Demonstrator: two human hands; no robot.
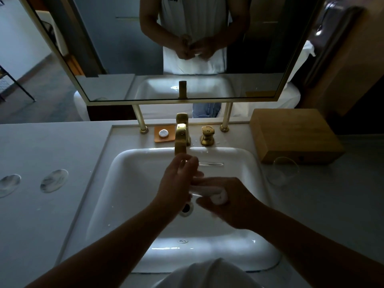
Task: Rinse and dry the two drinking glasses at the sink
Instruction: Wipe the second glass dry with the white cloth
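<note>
Over the white sink basin (128, 183) I hold one clear drinking glass (217, 196) on its side between both hands, just below the gold faucet spout (181, 140). My left hand (176, 181) curls around the end of the glass nearest the spout. My right hand (230, 204) grips the other end, where the thick base shows pale. Much of the glass is hidden by my fingers. I cannot tell whether water is running. The second clear glass (284, 171) stands upright on the counter to the right of the basin, untouched.
A wooden box (295, 134) sits right behind the second glass. A gold tap handle (207, 135) and an orange soap dish (164, 134) flank the faucet. Two round coasters (54, 180) lie on the left counter. A mirror (166, 59) stands behind; white fabric (207, 273) shows at the bottom edge.
</note>
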